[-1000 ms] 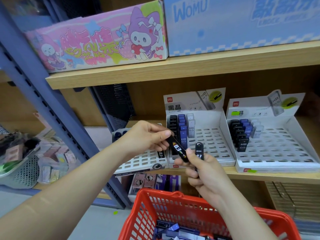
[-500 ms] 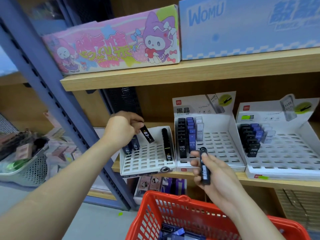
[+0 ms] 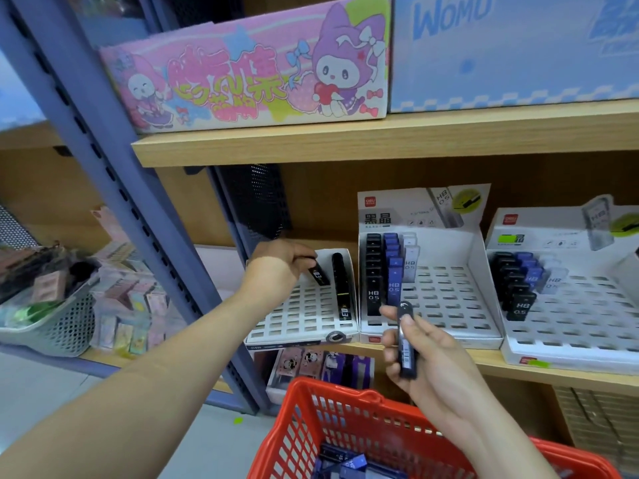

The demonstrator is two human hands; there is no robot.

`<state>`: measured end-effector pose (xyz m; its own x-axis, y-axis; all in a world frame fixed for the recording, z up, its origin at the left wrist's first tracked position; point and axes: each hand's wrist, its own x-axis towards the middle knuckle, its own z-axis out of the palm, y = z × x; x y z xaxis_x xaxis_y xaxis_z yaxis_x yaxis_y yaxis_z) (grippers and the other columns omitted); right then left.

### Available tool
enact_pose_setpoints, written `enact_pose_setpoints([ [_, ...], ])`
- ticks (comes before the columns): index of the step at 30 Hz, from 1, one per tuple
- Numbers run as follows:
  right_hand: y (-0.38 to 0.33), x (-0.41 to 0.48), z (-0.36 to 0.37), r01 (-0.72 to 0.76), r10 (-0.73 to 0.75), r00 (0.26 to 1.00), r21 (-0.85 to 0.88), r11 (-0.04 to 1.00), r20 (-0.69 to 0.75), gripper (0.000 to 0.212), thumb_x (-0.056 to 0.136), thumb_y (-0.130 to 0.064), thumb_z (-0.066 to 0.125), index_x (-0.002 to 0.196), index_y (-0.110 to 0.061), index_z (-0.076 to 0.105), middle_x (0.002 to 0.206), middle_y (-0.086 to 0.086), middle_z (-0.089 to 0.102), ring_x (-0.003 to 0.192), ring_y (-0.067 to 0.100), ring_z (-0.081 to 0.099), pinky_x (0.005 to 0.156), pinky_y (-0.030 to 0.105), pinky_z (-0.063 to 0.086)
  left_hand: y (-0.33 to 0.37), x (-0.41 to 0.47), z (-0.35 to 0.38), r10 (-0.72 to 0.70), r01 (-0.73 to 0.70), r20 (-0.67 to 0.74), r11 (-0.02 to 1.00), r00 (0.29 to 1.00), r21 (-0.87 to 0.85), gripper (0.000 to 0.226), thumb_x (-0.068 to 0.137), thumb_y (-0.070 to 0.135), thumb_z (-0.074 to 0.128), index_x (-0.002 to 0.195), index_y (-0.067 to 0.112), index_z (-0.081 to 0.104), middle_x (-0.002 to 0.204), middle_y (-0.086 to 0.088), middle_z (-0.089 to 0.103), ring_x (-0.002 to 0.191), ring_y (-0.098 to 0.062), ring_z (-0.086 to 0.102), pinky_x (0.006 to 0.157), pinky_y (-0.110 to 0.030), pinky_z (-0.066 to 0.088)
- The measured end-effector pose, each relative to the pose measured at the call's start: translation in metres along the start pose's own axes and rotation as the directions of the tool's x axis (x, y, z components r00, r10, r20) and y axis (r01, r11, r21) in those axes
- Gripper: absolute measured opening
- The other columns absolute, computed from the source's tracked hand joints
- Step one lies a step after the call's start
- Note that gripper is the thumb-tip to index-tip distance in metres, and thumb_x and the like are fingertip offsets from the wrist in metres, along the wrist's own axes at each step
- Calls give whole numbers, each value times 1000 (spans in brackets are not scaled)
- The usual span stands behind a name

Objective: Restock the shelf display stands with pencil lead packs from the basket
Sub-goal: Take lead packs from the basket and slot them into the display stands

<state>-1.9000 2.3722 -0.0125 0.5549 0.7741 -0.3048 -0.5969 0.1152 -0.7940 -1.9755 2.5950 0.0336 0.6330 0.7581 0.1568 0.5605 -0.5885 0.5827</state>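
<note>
Pencil lead packs, three lots.

1. Black pack [image 3: 320, 274]: pinched at its upper end by the left hand [image 3: 276, 264] and tilted over the rear slots of the left stand [image 3: 304, 318], near the stocked packs [image 3: 342, 288], apparently for seating in a slot.
2. Spare pack [image 3: 406, 344]: held lengthwise in the right hand [image 3: 428, 357], fingers curled round it and thumb on top. It is in front of the middle stand [image 3: 446, 302] and above the red basket [image 3: 345, 406], likely next in turn.
3. Blue packs [image 3: 345, 461]: loose in the basket.

Most slots in the left stand are unfilled.
</note>
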Motion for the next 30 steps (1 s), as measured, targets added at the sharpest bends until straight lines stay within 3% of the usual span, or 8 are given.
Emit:
enact_pose_setpoints([
  [5,-6,-1,1,-38,39,999,48,998,-1,28,100,-17,49,112,-3,69,73,8,55,56,14,46,46,22,38,6,3,3,116,-130,79,970,990,204,26,96,13,54,119,9,66,123,-2,62,117,-19,55,100,-11,33],
  [8,-8,-2,0,-46,45,999,100,994,9,33,102,-15,42,113,2,68,75,8,52,58,14,45,49,24,36,6,9,12,201,-215,92,960,975,179,25,93,0,54,114,1,68,115,-13,65,114,-29,58,106,-26,37],
  [10,-8,-3,-2,-46,45,999,118,992,16,33,102,-13,43,110,5,69,77,10,52,60,15,47,52,25,37,10,8,15,182,-194,73,947,981,256,27,95,8,54,119,13,67,114,-2,65,113,-21,57,98,-15,34],
  [14,-8,-2,-3,-49,42,997,108,993,64,27,97,-12,52,104,3,73,74,10,57,63,15,52,54,23,46,15,11,14,112,-99,-74,982,991,159,16,92,14,60,102,19,71,94,2,69,97,-18,62,77,-17,38],
  [21,-7,-6,0,-47,37,994,97,994,103,29,89,-11,59,117,-4,67,74,8,61,60,14,55,48,19,46,12,8,21,164,-150,-55,968,985,204,15,92,11,59,99,12,72,100,-1,68,91,-15,58,72,-15,32],
  [24,-9,-9,1,-19,14,995,49,999,95,40,81,-11,67,120,-8,63,71,8,60,52,12,49,41,17,39,14,9,18,181,-172,-7,948,984,268,18,93,20,60,103,13,72,107,-2,65,101,-21,58,81,-20,40],
  [27,-11,-9,2,65,-65,998,-91,994,-1,32,82,-6,70,111,-16,61,68,6,65,48,11,48,41,17,38,22,3,9,204,-191,-15,937,979,293,22,94,24,57,106,13,73,113,-1,64,105,-21,58,89,-24,43],
  [30,-13,-9,5,143,-150,989,-225,964,-16,21,85,-8,71,105,-11,65,68,3,69,50,9,51,45,16,40,40,-7,-6,109,-106,-31,992,994,74,20,93,23,60,101,10,73,93,1,70,84,-18,64,80,-27,52],
])
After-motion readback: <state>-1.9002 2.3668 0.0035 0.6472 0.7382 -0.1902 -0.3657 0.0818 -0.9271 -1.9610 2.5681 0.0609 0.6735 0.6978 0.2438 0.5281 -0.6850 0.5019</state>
